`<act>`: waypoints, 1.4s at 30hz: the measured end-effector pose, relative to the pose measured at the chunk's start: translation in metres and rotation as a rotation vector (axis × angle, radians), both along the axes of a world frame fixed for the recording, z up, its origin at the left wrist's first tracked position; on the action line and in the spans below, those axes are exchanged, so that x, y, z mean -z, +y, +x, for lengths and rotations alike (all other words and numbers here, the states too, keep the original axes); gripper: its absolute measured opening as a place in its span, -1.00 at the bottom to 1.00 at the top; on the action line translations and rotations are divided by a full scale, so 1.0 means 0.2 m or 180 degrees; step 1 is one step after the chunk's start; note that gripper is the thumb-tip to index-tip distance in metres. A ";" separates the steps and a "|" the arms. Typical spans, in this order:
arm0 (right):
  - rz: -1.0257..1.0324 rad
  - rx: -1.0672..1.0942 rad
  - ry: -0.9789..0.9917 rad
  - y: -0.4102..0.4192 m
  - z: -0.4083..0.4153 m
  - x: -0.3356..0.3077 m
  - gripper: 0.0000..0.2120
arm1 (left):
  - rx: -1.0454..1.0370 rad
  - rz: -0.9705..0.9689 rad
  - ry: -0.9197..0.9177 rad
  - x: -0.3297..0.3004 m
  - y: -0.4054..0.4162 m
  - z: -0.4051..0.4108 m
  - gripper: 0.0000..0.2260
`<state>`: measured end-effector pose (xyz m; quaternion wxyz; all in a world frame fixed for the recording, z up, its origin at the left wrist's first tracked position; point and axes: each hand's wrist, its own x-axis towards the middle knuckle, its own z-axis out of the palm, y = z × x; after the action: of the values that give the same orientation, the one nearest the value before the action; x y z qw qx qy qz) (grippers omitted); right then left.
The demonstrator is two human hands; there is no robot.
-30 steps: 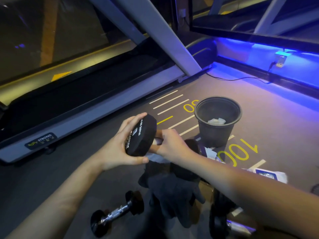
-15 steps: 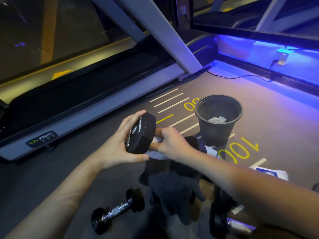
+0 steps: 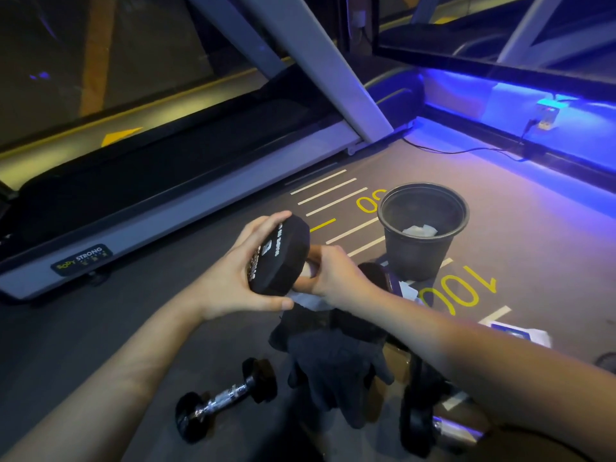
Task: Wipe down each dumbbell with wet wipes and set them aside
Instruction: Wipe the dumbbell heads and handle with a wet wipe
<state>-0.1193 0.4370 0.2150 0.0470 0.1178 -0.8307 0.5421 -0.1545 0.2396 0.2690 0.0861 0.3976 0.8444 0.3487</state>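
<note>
- While held up above the floor (image 3: 100,328), the dumbbell (image 3: 278,258) sits between both hands, in front of the treadmill (image 3: 186,208).
- Left hand (image 3: 233,278) grips the near black head: fingers curled over its top edge, thumb hooked under the bottom edge, printed end face toward the palm.
- Right hand (image 3: 333,275) is wrapped round the handle with a white wet wipe (image 3: 308,298) bunched under the fingers; wipe tail hangs below the hand.
- Far head (image 3: 373,275) peeks out past the right hand, dark, partly hidden.
- Long axis runs roughly left-right, far end tilted slightly down and away toward the black bin (image 3: 421,228).
- Bin stands on the floor markings, white used wipe (image 3: 420,231) inside.
- Small dumbbell (image 3: 226,398) lies on the floor below the left forearm, chrome handle, apart from the hands.
- Dark gloves (image 3: 336,371) lie beside it; wipe pack (image 3: 520,335) by the right forearm.
</note>
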 end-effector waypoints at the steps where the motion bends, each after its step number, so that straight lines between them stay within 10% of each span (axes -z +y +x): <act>1: -0.0049 0.0085 0.0034 -0.01 0.00 0.03 -0.72 | 0.0007 0.0003 0.0009 0.00 0.00 0.00 -0.01; 8: 0.0199 0.0265 0.0466 -0.02 0.02 0.05 -0.62 | 0.0010 0.0066 0.0010 0.00 0.00 0.00 -0.03; 17: 0.0184 -0.0870 -0.0878 0.05 -0.09 -0.05 -0.82 | 0.0009 0.0036 -0.0040 0.00 -0.01 0.02 -0.02; 21: 0.0245 -0.1393 -0.1423 0.03 -0.20 0.00 -0.43 | 0.0067 0.0068 -0.0031 0.00 0.00 0.02 -0.02; 27: 0.0711 -0.0897 -0.0998 0.00 -0.12 -0.09 -0.96 | -0.0098 0.0123 -0.0156 0.03 -0.04 0.00 -0.02; 35: 0.1286 0.0494 -0.0072 -0.08 0.02 0.00 -0.73 | -0.0019 0.0222 -0.0141 0.01 -0.01 0.00 -0.03; 42: 0.0887 0.0087 0.0053 -0.03 -0.04 0.01 -0.71 | -0.0184 0.0195 -0.0262 0.02 -0.01 0.01 -0.02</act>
<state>-0.1264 0.4310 0.2129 0.0445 0.1164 -0.8990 0.4198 -0.1527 0.2381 0.2658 0.0984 0.3608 0.8402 0.3927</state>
